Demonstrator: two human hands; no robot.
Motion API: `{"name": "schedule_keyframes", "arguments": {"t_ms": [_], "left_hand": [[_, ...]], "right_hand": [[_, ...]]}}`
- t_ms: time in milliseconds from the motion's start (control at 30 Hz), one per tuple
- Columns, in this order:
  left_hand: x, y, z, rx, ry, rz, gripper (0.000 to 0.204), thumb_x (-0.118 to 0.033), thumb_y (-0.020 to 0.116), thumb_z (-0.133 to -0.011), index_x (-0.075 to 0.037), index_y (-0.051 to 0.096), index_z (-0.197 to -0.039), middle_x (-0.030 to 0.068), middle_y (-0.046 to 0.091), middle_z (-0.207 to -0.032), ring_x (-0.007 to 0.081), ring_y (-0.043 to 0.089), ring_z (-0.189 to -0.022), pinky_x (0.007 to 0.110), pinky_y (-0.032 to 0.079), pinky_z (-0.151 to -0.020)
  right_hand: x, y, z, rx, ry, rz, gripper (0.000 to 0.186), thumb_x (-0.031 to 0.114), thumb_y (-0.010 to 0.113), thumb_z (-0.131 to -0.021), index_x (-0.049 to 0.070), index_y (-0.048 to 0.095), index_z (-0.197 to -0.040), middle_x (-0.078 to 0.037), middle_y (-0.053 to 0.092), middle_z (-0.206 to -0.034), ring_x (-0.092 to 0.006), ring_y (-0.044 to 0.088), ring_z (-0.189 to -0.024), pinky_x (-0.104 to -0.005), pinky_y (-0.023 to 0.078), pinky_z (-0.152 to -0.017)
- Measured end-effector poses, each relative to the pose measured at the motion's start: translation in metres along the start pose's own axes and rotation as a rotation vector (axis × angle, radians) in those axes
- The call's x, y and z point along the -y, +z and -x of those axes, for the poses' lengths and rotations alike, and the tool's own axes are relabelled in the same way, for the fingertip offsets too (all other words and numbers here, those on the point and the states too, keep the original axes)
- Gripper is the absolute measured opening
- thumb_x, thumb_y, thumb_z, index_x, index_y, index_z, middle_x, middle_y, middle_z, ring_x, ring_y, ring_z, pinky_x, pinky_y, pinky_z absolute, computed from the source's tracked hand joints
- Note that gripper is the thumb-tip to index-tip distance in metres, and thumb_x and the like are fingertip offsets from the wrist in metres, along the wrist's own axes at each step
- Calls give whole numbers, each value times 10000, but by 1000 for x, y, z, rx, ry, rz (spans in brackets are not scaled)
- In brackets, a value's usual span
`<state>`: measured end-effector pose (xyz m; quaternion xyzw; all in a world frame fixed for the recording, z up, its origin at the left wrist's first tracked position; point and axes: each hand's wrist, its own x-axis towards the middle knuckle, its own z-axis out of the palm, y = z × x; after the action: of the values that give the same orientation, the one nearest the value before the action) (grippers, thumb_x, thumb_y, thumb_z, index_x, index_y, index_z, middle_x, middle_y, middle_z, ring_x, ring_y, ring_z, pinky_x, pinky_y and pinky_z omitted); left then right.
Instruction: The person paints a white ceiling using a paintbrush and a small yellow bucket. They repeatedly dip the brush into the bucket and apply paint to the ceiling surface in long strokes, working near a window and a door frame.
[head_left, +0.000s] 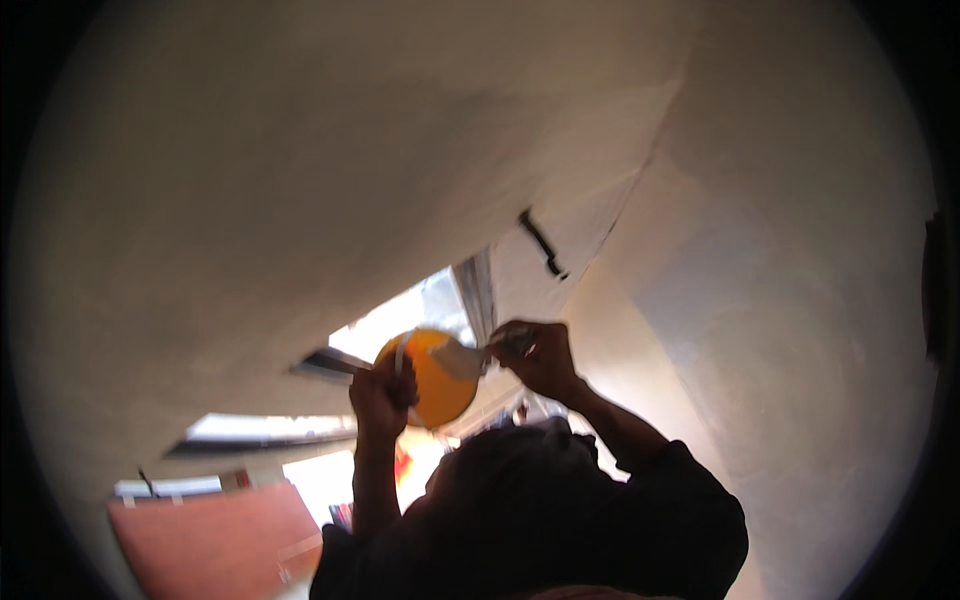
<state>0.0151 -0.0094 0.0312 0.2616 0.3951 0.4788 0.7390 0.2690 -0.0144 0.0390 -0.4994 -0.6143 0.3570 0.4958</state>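
broad pale surface (800,330) looked matt, plaster-like, mostly smooth | orange round container (450,400) looked like smooth plastic | pale blade (457,360) looked smooth and matt, material unclear | dark sleeve (690,510) was matt cloth | reddish panel (220,540) looked smooth, its material unclear

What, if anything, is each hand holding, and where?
Left hand: round orange thing, apparently by its pale strap. Right hand: scraper, apparently by its handle.

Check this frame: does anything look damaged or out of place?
A black, crooked strip interrupts the pale surface above the right hand; fixture or damage, I can't tell. A thin dark line beside it looks crack-like, possibly just a seam.
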Motion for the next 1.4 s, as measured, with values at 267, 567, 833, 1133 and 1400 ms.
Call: {"name": "schedule_keyframes", "arguments": {"t_ms": [267,567,833,1133,1400], "left_hand": [[-15,26,7,59,-83,46,325,-272,359,-839,-26,544,-947,-48,336,-614,49,248,-488,213,218,-427],[-18,39,7,74,61,-786,323,-239,376,-856,-9,558,-992,-33,398,-649,58,303,-518,214,270,-459],[-2,23,9,170,-43,-7,208,-145,545,-890,7,601,-1021,32,609,-749,78,528,-639,213,414,-513],[1,15,-4,216,-37,-354,196,-164,535,-822,-74,614,-977,-35,543,-697,113,456,-576,262,384,-538],[4,12,-4,174,-111,220,233,-189,437,-909,-15,581,-966,24,495,-695,100,438,-573,254,351,-475]], "right_hand": [[1,27,-11,164,-25,229,162,134,750,-757,9,698,-847,-103,689,-701,-151,678,-632,-273,532,-597],[-38,61,-23,432,-85,666,221,251,711,-737,34,679,-760,-160,651,-661,-325,662,-633,-423,535,-629],[-38,59,-20,445,-109,686,225,235,704,-749,13,679,-771,-165,649,-655,-324,659,-611,-402,529,-638],[-1,35,-9,359,-199,587,227,207,735,-769,22,694,-893,-148,689,-750,-284,674,-617,-368,537,-612],[-17,36,4,268,-338,520,251,209,750,-761,56,679,-947,-110,700,-777,-250,680,-626,-333,541,-587]]}}
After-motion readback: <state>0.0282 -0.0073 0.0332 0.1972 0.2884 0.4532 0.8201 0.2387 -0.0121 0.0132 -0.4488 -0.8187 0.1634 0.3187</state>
